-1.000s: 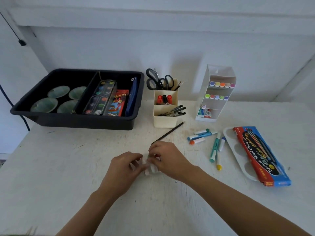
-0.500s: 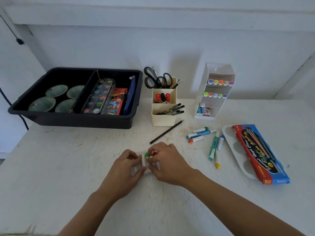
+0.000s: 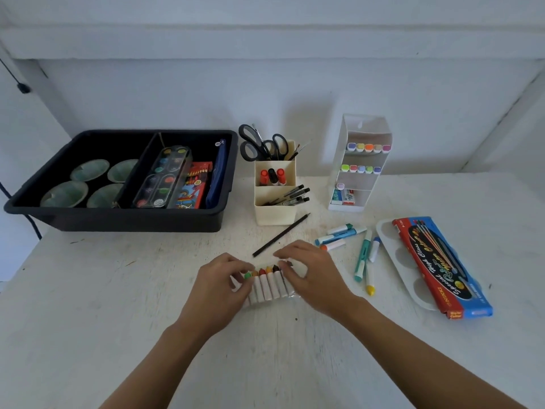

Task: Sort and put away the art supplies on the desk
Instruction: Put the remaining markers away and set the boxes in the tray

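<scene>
— What takes up most of the view?
— The white table (image 3: 88, 320). At its back left sits a black bin (image 3: 118, 222), with green dishes (image 3: 88, 169) in its left compartment and a watercolour tray (image 3: 162, 178) leaning in the right one.
— And on the right?
— A paint-set box (image 3: 442, 267) lies on a white palette (image 3: 395, 252). Behind them stand an upright white marker stand (image 3: 354, 178) and a cream organiser (image 3: 275, 214) with scissors (image 3: 259, 146) in it.
— The hands?
— Near the front centre. The left hand (image 3: 218, 287) and right hand (image 3: 312, 278) each have a curled grip on one end of the crayons (image 3: 268, 286). These lie flat on the table in a row between the hands, coloured tips pointing away.
— Anything smaller?
— A black pencil (image 3: 280, 235) just beyond the fingers, and loose markers (image 3: 339, 236) between the right hand and the palette.
</scene>
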